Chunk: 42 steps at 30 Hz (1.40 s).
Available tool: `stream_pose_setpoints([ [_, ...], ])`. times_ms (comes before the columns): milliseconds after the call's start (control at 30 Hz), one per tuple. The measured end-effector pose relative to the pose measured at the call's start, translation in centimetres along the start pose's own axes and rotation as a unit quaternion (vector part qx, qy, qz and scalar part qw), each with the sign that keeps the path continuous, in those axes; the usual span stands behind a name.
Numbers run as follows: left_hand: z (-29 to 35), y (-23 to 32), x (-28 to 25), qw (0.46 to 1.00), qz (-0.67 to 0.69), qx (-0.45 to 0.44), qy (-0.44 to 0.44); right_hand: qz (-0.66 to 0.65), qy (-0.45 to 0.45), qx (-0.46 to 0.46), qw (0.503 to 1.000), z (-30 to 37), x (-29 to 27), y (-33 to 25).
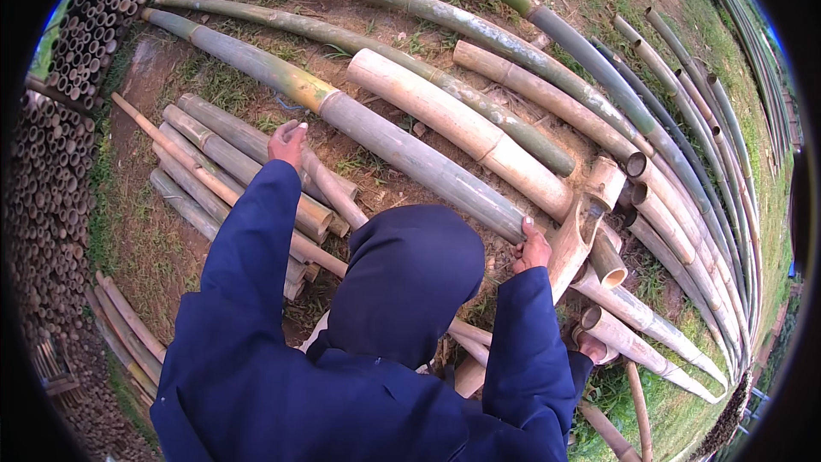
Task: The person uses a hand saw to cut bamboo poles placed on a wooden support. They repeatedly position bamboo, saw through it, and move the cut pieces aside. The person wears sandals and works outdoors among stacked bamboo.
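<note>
A long grey-green bamboo pole (385,130) slants from the upper left down to the centre right. My right hand (532,250) grips its near end, with the thumb on top. My left hand (288,144) is raised beside the pole's left side, apart from it, with the fingers curled. Whatever the left fingers may hold is too small to make out. Just below that hand a slim pale stick (333,184) runs down toward the middle. By my right hand stands a bamboo support (579,235) with a notch cut in it.
Cut bamboo lengths (218,150) lie piled on the left. A pale peeled bamboo (445,107) and several long poles (410,4) spread across the ground beyond. Hollow bamboo ends (637,164) point toward me at the right. A bamboo stack (51,188) rises at the far left.
</note>
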<state>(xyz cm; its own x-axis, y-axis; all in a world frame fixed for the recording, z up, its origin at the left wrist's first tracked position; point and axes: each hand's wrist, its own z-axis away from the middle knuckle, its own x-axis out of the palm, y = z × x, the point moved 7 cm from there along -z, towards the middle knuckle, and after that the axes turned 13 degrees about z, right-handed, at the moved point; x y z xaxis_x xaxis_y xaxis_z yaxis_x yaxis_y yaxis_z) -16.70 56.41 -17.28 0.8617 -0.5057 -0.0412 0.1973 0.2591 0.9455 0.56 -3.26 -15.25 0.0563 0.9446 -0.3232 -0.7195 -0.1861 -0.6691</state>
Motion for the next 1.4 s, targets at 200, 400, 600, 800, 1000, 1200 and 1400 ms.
stream_pose_setpoints([
  [200, -3.0, 2.5, 1.6, 0.955, 0.244, -0.164, 0.038, -0.078, 0.02, -0.14, 0.987, 5.6, -7.7, -8.0],
  [400, 0.3, 6.5, 9.3, 0.926, 0.354, -0.127, -0.026, -0.114, 0.089, -0.168, 0.975, 9.4, -19.3, -7.5],
  [600, 4.4, 3.3, 11.6, 0.908, 0.391, -0.148, -0.025, -0.091, 0.106, -0.191, 0.972, 8.6, -28.8, 0.0],
  [800, 10.8, 6.9, 15.3, 0.91, 0.385, -0.139, -0.066, -0.115, 0.115, -0.176, 0.971, 12.8, -32.9, 1.0],
  [1000, 8.4, 11.1, 21.1, 0.923, 0.34, -0.118, -0.135, -0.131, 0.11, -0.152, 0.973, 13.9, -32.9, -1.3],
  [1200, -0.8, 14.8, 29.3, 0.956, 0.157, -0.112, -0.221, -0.067, 0.032, -0.142, 0.987, 4.5, -27.6, -12.3],
  [1400, 6.5, 16.7, 28.6, 0.914, 0.015, 0.162, -0.373, -0.058, 0.046, -0.116, 0.991, -7.3, -23.8, -19.6],
])
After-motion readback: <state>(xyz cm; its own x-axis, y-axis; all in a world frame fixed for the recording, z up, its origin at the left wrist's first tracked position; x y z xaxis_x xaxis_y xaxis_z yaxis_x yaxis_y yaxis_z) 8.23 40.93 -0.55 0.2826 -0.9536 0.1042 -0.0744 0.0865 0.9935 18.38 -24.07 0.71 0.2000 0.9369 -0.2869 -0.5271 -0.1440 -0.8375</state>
